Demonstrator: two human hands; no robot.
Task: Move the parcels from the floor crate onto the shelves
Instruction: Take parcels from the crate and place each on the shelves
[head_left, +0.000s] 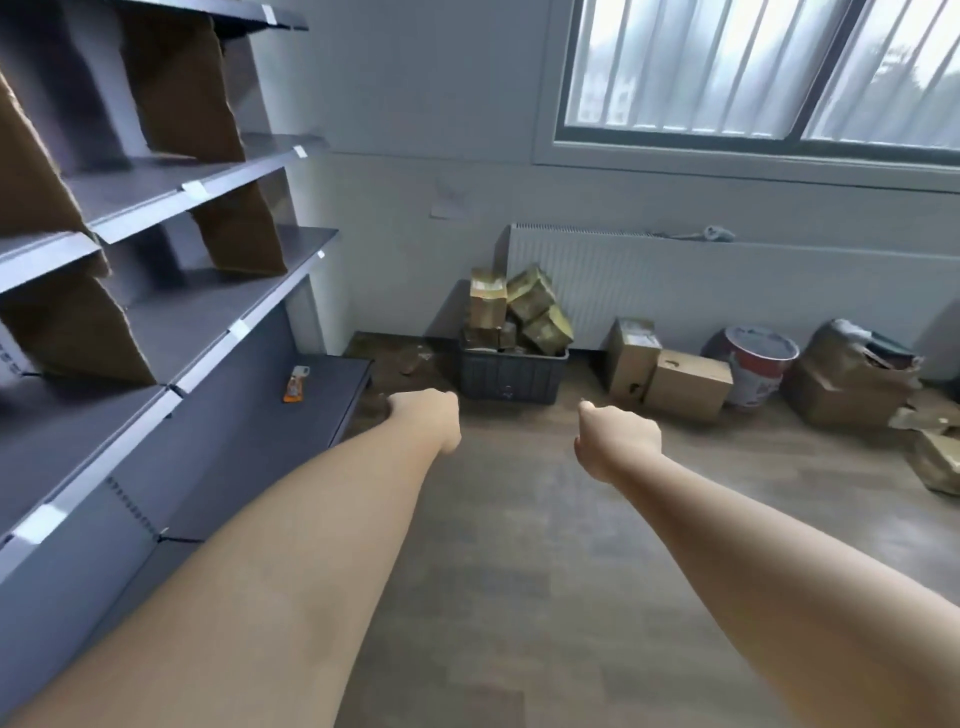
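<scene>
— What are the hands doing?

— Both bare arms are reaching forward. The left hand (426, 421) is hanging on the near side of the dark grey plastic floor crate (511, 376), off its left corner, with its fingers curling loosely under and gripping nothing. The right hand (618, 441) is hanging off the crate's right corner, thumb lying on top, fingers likewise loosely bent and empty. Neither is touching the crate.

— And the parcels?

— The brown, tape-wrapped cardboard parcels (524, 306) are sitting piled in that crate, rising above its rim, some tilting.

— Where are the shelves?

— The grey metal shelves (208, 312) are standing to the crate's left, with upright brown cardboard dividers (176, 88) splitting them into bays. A small orange packet (296, 387) is lying on the lowest board, the one nearest the crate.

— What else is around it?

— A white panel radiator (727, 280) is running along the wall behind the crate. To its right, two plain cardboard boxes (685, 384) are touching each other, then a white-and-red bucket (758, 369). All are resting on the wood-look floor (519, 519).
</scene>
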